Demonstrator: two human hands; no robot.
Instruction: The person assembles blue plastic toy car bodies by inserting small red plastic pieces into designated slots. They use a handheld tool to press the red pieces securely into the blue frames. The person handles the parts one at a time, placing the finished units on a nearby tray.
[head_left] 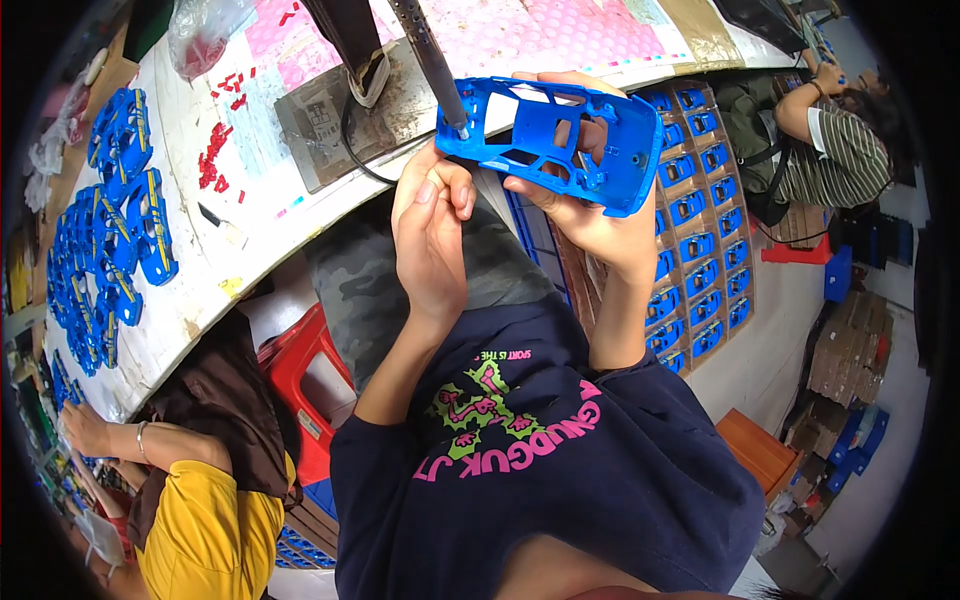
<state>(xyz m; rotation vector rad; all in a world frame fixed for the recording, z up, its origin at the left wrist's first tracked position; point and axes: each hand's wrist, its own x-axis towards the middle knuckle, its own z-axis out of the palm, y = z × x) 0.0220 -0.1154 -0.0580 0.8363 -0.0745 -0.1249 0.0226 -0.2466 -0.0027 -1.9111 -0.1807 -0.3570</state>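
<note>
White table (195,265) is carrying loads of blue car shells (103,240), red bits (213,158) are lying nearby, plus a pink sheet (580,35) is covering the back.

White worktable (200,250) runs beyond and left of the grip. Red plastic chair (292,385) lower left. Pale floor (775,330) to the right, cardboard stack (850,340) farther right. Lighting bright.

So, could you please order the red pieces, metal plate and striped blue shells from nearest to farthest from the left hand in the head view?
1. Metal plate, ahead and left of the left hand.
2. Red pieces, left of the plate.
3. Striped blue shells, at far left.
</note>
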